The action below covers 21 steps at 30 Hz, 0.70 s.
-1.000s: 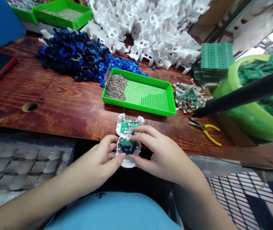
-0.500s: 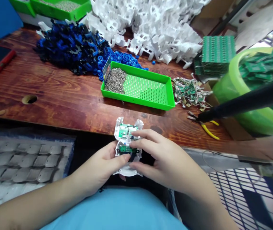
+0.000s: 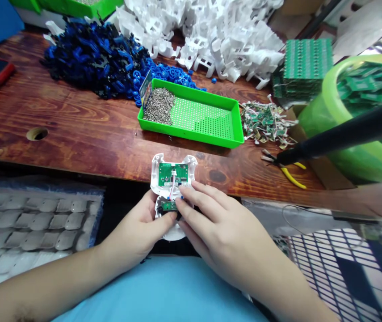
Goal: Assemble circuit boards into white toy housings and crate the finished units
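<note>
A white plastic housing (image 3: 155, 179) with two hinged-looking sections lies between my hands at the table's front edge. Its upper section carries a green circuit board (image 3: 164, 172), joined by a thin cable (image 3: 173, 184) to a smaller green board (image 3: 168, 205) in the lower section. My left hand (image 3: 147, 219) grips the lower section from the left, its thumb on top by the small board. My right hand (image 3: 207, 214) rests on the right side, fingertips touching near the cable and the small board. What lies beneath its fingers is hidden.
Behind the hands stands a green tray (image 3: 191, 137) with small metal screws (image 3: 159, 105). Blue and black parts (image 3: 93, 58) and white housings (image 3: 227, 40) are heaped behind it. At right are wired boards (image 3: 266, 120), yellow-handled pliers (image 3: 291, 176), stacked green boards (image 3: 306, 62), a tub (image 3: 328, 107) and a black bar (image 3: 341, 132).
My right fingers have drawn down off the upper board, so the board and cable now show more fully. The housing has shifted slightly up and left in view.
</note>
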Each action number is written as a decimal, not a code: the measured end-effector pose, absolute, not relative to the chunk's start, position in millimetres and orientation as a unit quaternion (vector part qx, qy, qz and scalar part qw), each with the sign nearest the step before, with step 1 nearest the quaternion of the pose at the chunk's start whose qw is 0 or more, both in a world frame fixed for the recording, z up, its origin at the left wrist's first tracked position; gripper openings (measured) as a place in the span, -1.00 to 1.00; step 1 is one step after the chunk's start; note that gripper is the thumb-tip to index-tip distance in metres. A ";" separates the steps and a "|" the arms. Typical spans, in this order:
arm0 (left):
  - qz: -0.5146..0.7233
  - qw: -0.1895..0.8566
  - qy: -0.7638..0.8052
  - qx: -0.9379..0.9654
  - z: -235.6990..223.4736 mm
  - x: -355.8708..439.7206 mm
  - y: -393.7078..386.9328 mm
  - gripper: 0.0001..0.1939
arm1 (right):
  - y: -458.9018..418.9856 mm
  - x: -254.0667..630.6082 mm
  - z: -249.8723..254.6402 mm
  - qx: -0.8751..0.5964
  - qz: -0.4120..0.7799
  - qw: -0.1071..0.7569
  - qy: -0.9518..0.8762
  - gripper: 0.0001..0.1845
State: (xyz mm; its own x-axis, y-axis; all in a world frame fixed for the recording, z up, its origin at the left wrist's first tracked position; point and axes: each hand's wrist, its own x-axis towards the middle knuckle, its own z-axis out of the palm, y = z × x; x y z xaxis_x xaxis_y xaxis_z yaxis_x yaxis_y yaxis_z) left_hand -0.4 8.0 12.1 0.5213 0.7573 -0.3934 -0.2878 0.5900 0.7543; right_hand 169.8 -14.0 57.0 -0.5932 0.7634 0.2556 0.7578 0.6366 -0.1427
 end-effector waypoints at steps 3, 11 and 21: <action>0.320 0.807 0.370 0.332 15.8 0.5 8.7 -0.45 | -19.1 171.4 52.1 -0.452 0.030 0.208 -0.867 -0.66; 0.292 0.816 0.374 0.330 21.7 -0.1 9.3 -0.63 | -26.1 174.2 45.2 -0.502 0.124 0.282 -0.808 -0.74; 0.284 0.823 0.364 0.329 16.1 -3.1 5.6 -0.57 | -26.2 169.5 54.4 -0.513 0.160 0.225 -0.813 -0.84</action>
State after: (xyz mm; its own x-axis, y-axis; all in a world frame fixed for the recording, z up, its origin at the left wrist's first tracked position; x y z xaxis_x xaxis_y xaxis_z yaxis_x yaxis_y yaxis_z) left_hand -3.1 5.6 16.1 0.5731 0.7081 -0.4126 -0.2281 0.6214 0.7495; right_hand 169.5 -26.2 54.4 -0.3729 0.9058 0.2014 0.7614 0.4227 -0.4915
